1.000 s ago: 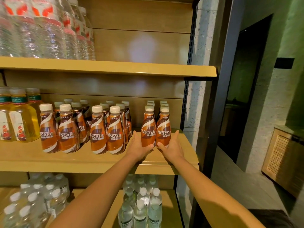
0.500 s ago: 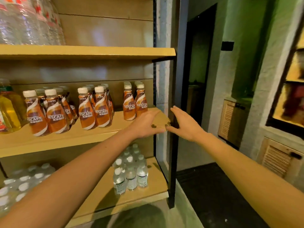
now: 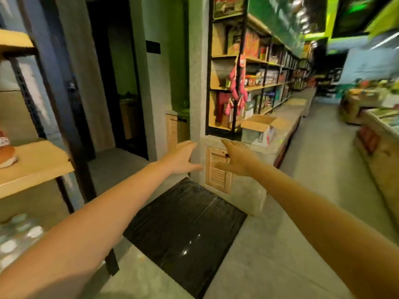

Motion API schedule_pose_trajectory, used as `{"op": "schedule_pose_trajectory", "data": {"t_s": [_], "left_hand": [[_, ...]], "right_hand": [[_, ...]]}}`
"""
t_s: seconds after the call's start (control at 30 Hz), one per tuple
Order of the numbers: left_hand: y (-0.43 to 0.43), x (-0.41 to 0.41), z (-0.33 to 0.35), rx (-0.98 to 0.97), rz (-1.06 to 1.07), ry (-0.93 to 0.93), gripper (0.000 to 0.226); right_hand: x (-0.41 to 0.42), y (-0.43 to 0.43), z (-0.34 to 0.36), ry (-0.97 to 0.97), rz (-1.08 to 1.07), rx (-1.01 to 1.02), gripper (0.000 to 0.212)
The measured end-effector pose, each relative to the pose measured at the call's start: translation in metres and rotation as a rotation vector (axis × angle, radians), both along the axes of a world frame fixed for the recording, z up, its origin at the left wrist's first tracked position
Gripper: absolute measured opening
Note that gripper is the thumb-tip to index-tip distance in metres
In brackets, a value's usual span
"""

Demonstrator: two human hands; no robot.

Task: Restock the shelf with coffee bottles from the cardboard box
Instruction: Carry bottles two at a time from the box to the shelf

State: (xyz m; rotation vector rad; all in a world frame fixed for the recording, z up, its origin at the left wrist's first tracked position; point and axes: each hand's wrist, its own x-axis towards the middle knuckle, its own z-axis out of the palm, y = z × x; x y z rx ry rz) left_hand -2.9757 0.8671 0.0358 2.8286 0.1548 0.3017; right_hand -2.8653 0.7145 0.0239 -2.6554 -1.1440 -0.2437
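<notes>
An open cardboard box (image 3: 258, 130) stands on a low concrete ledge (image 3: 287, 113) ahead and to the right, its flaps up; its contents are hidden. My left hand (image 3: 180, 157) and my right hand (image 3: 236, 157) are both stretched out in mid-air in front of me, fingers straight and holding nothing, short of the box. The wooden shelf (image 3: 36, 167) is at the far left edge, and only the base of one coffee bottle (image 3: 6, 155) shows on it.
A black floor mat (image 3: 185, 229) lies below my arms. A concrete pillar (image 3: 197, 83) with a small louvred door (image 3: 218, 171) stands straight ahead, beside a dark doorway. Stocked shelves line the aisle's left side, and display counters run along its right.
My hands have let go of the two coffee bottles on the shelf and drawn away empty. The view has swung right, from the shelf to the aisle and the box.
</notes>
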Motion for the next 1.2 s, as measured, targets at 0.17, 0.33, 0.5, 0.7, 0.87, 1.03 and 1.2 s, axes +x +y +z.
{"op": "schedule_pose_trajectory", "data": {"t_s": [0.17, 0.33, 0.5, 0.7, 0.87, 1.03, 1.2], "left_hand": [[-0.075, 0.096, -0.014, -0.031, -0.146, 0.020, 0.064], [-0.140, 0.205, -0.033, -0.033, -0.216, 0.049, 0.076], [-0.206, 0.320, -0.036, 0.053, -0.209, 0.040, 0.077], [-0.255, 0.455, -0.040, 0.113, -0.197, 0.053, 0.081], [-0.276, 0.560, -0.047, 0.149, -0.205, 0.084, 0.077], [-0.276, 0.678, -0.066, 0.207, -0.235, 0.108, 0.077], [-0.263, 0.813, -0.068, 0.233, -0.276, 0.103, 0.072]], "right_hand": [[0.067, -0.096, -0.012, 0.014, -0.148, -0.010, 0.079], [0.159, -0.176, -0.028, 0.008, -0.252, -0.072, 0.078], [0.263, -0.252, -0.030, 0.018, -0.326, -0.210, 0.085], [0.382, -0.312, -0.027, -0.006, -0.340, -0.262, 0.081], [0.483, -0.338, -0.033, -0.017, -0.361, -0.284, 0.084], [0.592, -0.342, -0.049, -0.034, -0.360, -0.283, 0.087], [0.718, -0.329, -0.045, -0.039, -0.387, -0.252, 0.083]]}}
